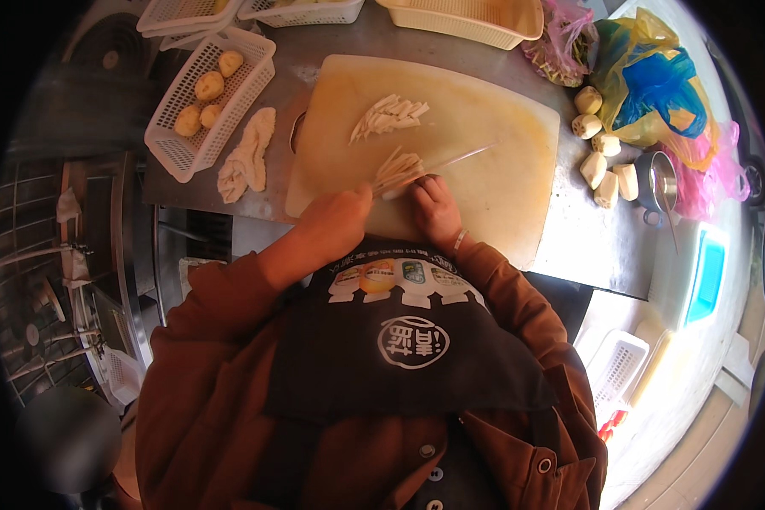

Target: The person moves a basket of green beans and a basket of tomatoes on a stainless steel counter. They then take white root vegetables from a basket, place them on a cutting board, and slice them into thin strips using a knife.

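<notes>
My left hand (341, 220) is closed around the handle end of a kitchen knife (462, 156), whose thin blade points right and away across the pale cutting board (484, 197). On the near side of the blade, my right hand (435, 207) rests with curled fingers on a pale vegetable piece (394, 192), mostly hidden by the fingers. Just beyond the blade lies a bunch of cut vegetable strips (398, 164). Farther up the board sits a second pile of pale strips (392, 116).
Left of the board are a crumpled cloth (248, 156) and a white perforated basket (166, 143) with several peeled potatoes (209, 85). Peeled lotus root pieces (593, 169), a metal cup (647, 175) and plastic bags (660, 89) stand right. A cream basket (465, 22) is behind.
</notes>
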Demonstrator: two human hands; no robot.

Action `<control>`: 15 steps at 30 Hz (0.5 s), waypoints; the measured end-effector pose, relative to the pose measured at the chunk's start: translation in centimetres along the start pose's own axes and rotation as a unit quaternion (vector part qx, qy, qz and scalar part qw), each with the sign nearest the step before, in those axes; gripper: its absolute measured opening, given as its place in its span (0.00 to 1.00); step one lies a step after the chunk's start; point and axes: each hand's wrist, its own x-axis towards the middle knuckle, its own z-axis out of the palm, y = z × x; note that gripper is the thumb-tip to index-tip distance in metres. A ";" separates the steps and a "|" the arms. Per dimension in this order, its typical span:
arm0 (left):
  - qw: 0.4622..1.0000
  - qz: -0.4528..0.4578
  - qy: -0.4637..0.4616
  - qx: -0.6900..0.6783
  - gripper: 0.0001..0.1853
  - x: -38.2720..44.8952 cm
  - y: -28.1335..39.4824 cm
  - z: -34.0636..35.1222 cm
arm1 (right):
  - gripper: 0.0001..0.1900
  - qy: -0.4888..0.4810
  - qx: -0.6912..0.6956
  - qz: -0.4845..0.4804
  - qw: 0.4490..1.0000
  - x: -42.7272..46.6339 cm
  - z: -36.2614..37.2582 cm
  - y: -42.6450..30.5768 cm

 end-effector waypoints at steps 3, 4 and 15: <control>1.000 -0.005 -0.007 0.002 0.08 -0.7 0.1 -0.5 | 0.18 0.003 0.002 -0.005 1.000 -0.1 0.2 0.1; 1.000 -0.017 -0.026 0.001 0.08 -0.6 0.0 -0.2 | 0.18 0.000 -0.006 0.000 1.000 -0.2 0.2 0.2; 1.000 -0.001 0.020 -0.013 0.06 1.1 -0.7 2.3 | 0.17 0.007 -0.018 -0.015 1.000 -0.9 0.3 0.3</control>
